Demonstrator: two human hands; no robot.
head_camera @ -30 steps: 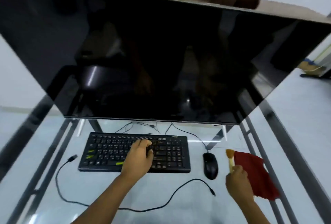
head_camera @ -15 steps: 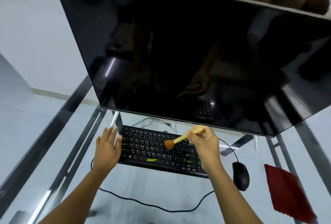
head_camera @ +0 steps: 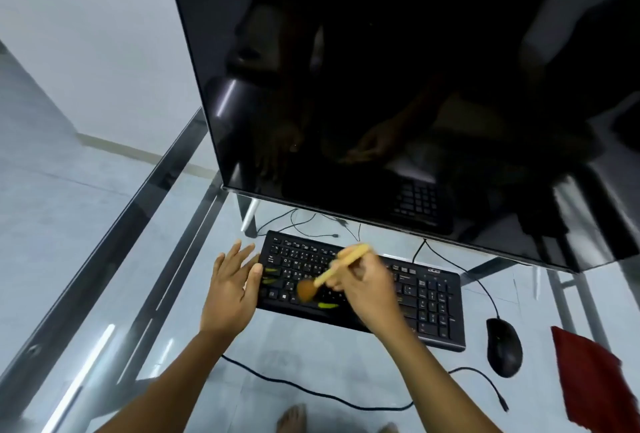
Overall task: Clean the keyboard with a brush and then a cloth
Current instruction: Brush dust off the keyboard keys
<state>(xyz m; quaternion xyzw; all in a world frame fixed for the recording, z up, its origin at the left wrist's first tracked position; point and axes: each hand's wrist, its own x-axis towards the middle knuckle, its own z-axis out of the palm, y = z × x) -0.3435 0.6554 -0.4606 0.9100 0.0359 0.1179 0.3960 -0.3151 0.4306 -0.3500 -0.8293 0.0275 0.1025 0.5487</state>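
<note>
**A:** On the glass desk (head_camera: 104, 311), far left first: what's my left hand (head_camera: 230, 290) doing?

**B:** Spread wide, holding nothing. Palm sits at the left end of the keyboard (head_camera: 429, 304), thumb touching its edge. Looks like it's bracing the board, I'd say.

**A:** Keyboard itself?

**B:** Black, long axis runs left to right, tilted a bit so the right end comes nearer me. It lies just ahead of both hands, under the monitor (head_camera: 415, 86).

**A:** Brush (head_camera: 325, 276)?

**B:** Wrapped in my right hand (head_camera: 365, 288) around the wooden handle. Handle points up and right, the orange head down and left, on the lower key rows left of center. Blurred, so exact keys I can't tell.

**A:** Which way do the strokes need to go?

**B:** My guess: rightward along the long axis. The number pad end sits right of the brush hand, so that hand is the nearer one.

**A:** Further right?

**B:** Mouse (head_camera: 504, 346) just beside the keyboard's right end, then the red cloth (head_camera: 592, 380), well apart from both hands, nearer the right. Cloth step not yet begun.
</note>
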